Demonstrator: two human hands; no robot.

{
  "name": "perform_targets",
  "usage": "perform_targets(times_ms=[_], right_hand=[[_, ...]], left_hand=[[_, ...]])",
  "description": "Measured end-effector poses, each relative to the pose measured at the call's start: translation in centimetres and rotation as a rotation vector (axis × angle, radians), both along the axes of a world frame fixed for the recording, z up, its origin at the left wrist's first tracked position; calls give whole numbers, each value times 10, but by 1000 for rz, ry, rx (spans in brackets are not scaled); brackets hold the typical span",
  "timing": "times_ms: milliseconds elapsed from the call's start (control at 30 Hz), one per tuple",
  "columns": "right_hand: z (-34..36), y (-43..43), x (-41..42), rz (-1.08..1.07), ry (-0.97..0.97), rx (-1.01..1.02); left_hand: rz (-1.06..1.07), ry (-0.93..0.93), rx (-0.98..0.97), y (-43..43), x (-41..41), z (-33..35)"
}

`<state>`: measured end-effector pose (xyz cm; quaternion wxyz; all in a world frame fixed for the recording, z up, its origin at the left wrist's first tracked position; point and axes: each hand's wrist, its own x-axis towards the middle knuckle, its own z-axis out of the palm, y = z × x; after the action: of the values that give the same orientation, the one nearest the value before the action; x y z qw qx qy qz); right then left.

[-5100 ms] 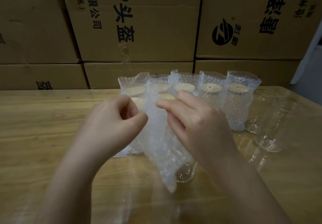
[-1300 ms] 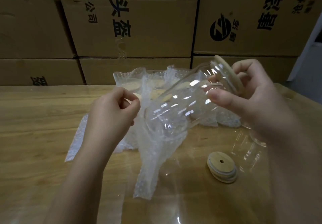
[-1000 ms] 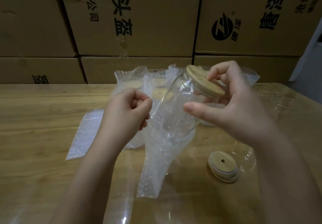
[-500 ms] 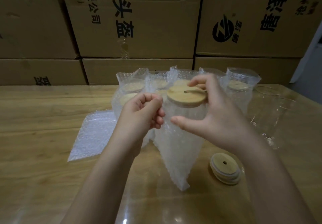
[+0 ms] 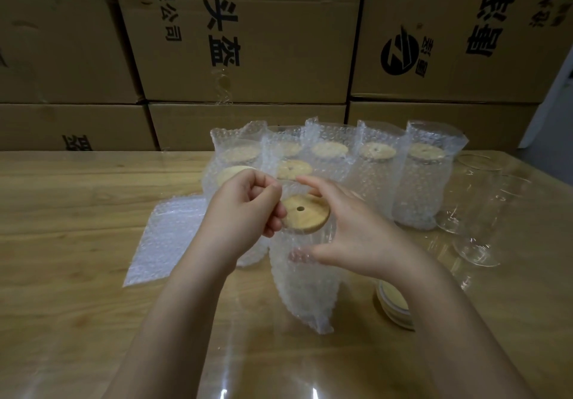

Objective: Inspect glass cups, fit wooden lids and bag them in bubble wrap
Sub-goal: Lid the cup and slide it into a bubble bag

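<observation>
Beyond both hands rises a wall of cardboard boxes (image 5: 279,41), black print running down them: "P头盔", smaller "有限公司", and on the box beyond the right hand a round striped logo (image 5: 400,54); the other characters are too skewed to read. Under the hands lies the wooden table (image 5: 77,212). Just past the fingertips stands a row of bagged cups (image 5: 418,187), each lidded. Left of the left hand a flat bubble-wrap sheet (image 5: 167,237) lies on the table; right of the right hand are bare glasses (image 5: 477,221). Between the hands stands the bubble-wrap bag (image 5: 305,287) with a glass cup (image 5: 319,234) inside, capped by a wooden lid (image 5: 305,215) with a small hole. The left hand (image 5: 245,212), fingers curled, pinches the bag's rim. The right hand (image 5: 350,234) spans the bag's mouth, forefinger on the far edge, thumb at the near side. Beneath the right wrist sits a lid stack (image 5: 395,304).
</observation>
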<state>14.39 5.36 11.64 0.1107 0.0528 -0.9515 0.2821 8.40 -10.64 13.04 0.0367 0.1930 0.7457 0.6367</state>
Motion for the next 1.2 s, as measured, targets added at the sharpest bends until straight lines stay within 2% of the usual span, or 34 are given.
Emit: perform_targets(times_ms=[100, 267, 533, 767, 1000, 1100, 1200], right_hand=[[-1, 0, 1, 1, -34, 4], [18, 7, 15, 22, -93, -36], [41, 10, 46, 34, -235, 82], [40, -17, 44, 64, -167, 261], [41, -13, 45, 58, -169, 306], [46, -6, 43, -19, -104, 328], [48, 7, 39, -172, 94, 344]], left_hand=[[40, 46, -82, -5, -3, 0], [221, 240, -341, -11, -6, -2], [176, 214, -280, -7, -3, -3], [232, 291, -293, -4, -7, -7], [285, 309, -242, -10, -8, -3], [302, 292, -245, -15, -7, 2], [316, 275, -246, -22, -4, 9]])
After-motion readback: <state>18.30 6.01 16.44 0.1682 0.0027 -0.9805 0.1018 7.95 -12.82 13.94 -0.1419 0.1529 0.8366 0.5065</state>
